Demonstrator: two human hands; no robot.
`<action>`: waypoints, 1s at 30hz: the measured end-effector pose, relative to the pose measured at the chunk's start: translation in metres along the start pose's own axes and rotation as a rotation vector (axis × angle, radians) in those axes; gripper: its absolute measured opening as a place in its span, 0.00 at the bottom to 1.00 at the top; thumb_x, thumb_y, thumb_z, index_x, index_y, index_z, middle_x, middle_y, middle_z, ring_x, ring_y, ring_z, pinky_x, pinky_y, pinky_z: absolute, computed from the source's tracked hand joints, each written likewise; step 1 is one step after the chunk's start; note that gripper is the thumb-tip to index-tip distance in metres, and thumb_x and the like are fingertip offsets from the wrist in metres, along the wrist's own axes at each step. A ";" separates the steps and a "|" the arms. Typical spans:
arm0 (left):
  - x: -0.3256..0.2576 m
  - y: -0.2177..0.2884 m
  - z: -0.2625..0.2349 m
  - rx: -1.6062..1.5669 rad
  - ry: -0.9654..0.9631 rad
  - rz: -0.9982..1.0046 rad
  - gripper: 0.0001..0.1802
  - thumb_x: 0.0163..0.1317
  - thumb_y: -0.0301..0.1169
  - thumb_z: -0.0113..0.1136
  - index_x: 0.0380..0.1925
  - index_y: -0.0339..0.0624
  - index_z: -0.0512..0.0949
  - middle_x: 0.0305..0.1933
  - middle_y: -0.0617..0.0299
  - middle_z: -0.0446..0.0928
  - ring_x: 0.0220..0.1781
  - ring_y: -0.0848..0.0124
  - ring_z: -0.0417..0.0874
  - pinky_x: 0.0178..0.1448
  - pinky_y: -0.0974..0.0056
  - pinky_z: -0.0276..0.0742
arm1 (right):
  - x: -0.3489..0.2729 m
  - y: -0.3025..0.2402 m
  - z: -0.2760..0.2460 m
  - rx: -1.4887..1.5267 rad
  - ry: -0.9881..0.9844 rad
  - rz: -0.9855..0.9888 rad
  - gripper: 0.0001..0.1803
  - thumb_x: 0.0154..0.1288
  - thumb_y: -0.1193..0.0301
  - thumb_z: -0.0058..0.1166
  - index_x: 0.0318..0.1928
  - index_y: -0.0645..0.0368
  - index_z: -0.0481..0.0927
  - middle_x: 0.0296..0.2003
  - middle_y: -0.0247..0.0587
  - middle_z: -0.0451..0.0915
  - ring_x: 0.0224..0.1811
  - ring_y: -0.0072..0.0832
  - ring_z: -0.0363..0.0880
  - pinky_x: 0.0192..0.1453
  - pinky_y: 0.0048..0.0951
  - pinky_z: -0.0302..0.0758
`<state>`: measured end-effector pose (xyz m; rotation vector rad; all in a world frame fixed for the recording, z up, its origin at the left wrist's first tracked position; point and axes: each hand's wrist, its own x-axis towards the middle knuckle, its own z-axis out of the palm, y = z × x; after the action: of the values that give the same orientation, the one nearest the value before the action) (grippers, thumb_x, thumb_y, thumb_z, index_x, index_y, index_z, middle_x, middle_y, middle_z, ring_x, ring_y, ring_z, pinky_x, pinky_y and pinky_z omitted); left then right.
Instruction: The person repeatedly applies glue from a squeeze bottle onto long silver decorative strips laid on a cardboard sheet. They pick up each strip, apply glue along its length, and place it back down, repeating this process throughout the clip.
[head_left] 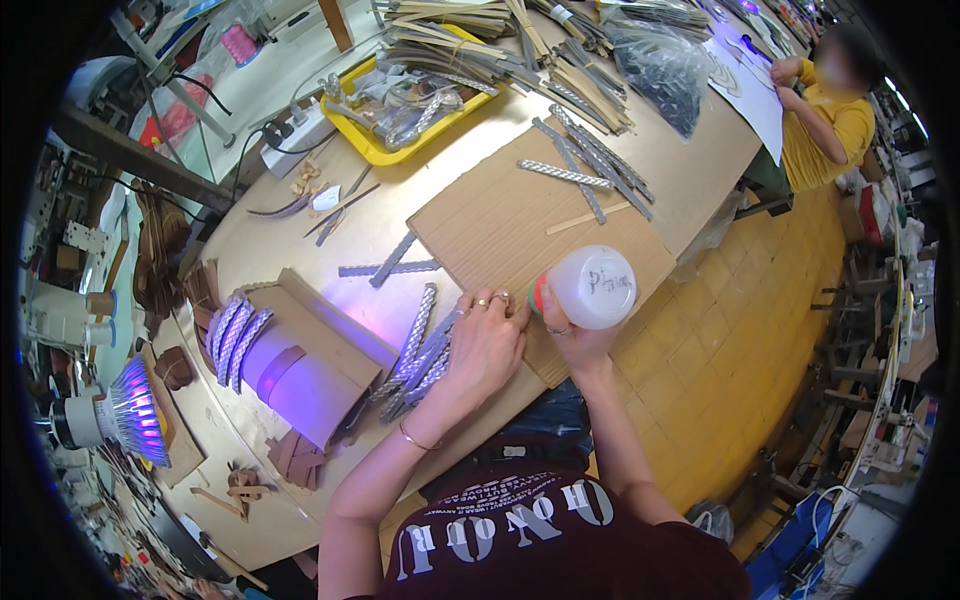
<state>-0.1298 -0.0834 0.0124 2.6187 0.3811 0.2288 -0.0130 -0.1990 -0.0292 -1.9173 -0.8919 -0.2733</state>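
Observation:
My right hand is wrapped round a translucent white plastic bottle with handwriting on its base. The bottle is tipped, and its red and green cap end points toward my left hand. That hand rests at the near edge of a corrugated cardboard sheet, its fingers bent and drawn together; whatever is in them is hidden. Silver braided strips lie beside and partly beneath it. More grey and braided strips lie across the far part of the cardboard.
A yellow tray of scraps stands at the back, near piled strips and a plastic bag. Left are a curved brown form carrying braided strips and a lit lamp. A person in yellow works at the far right.

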 end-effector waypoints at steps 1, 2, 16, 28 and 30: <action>0.000 0.000 0.000 -0.005 -0.001 -0.003 0.19 0.50 0.30 0.61 0.46 0.44 0.82 0.38 0.55 0.75 0.48 0.58 0.74 0.56 0.53 0.63 | 0.001 -0.002 0.001 0.098 0.014 0.022 0.50 0.44 0.57 0.75 0.60 0.70 0.60 0.48 0.49 0.72 0.45 0.38 0.78 0.51 0.36 0.74; -0.001 0.001 0.000 -0.011 -0.001 -0.006 0.19 0.50 0.30 0.61 0.46 0.43 0.82 0.39 0.55 0.75 0.48 0.58 0.74 0.56 0.52 0.63 | 0.002 -0.003 0.000 0.048 0.034 -0.011 0.50 0.44 0.57 0.75 0.60 0.70 0.60 0.47 0.48 0.73 0.44 0.37 0.78 0.50 0.36 0.75; 0.001 0.000 0.003 0.007 0.051 0.019 0.17 0.55 0.32 0.63 0.47 0.43 0.82 0.39 0.55 0.75 0.48 0.59 0.74 0.56 0.52 0.63 | 0.023 0.027 -0.081 -0.239 0.326 0.050 0.44 0.49 0.60 0.73 0.60 0.68 0.61 0.45 0.50 0.76 0.46 0.38 0.79 0.50 0.35 0.76; 0.030 0.005 0.014 0.071 0.175 0.130 0.11 0.55 0.36 0.66 0.36 0.44 0.82 0.47 0.59 0.76 0.56 0.61 0.74 0.60 0.51 0.62 | 0.068 0.055 -0.104 1.269 0.541 0.870 0.23 0.62 0.52 0.55 0.47 0.57 0.70 0.33 0.37 0.77 0.32 0.27 0.78 0.36 0.28 0.79; 0.027 -0.003 0.007 0.093 0.153 0.117 0.10 0.55 0.35 0.66 0.36 0.45 0.82 0.48 0.60 0.77 0.56 0.62 0.74 0.61 0.51 0.61 | 0.073 0.058 -0.087 1.320 0.535 0.920 0.23 0.62 0.52 0.55 0.47 0.57 0.70 0.33 0.36 0.76 0.32 0.26 0.78 0.35 0.27 0.78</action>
<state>-0.1034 -0.0753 0.0071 2.7264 0.2960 0.4626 0.0940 -0.2536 0.0141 -0.7439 0.2613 0.3092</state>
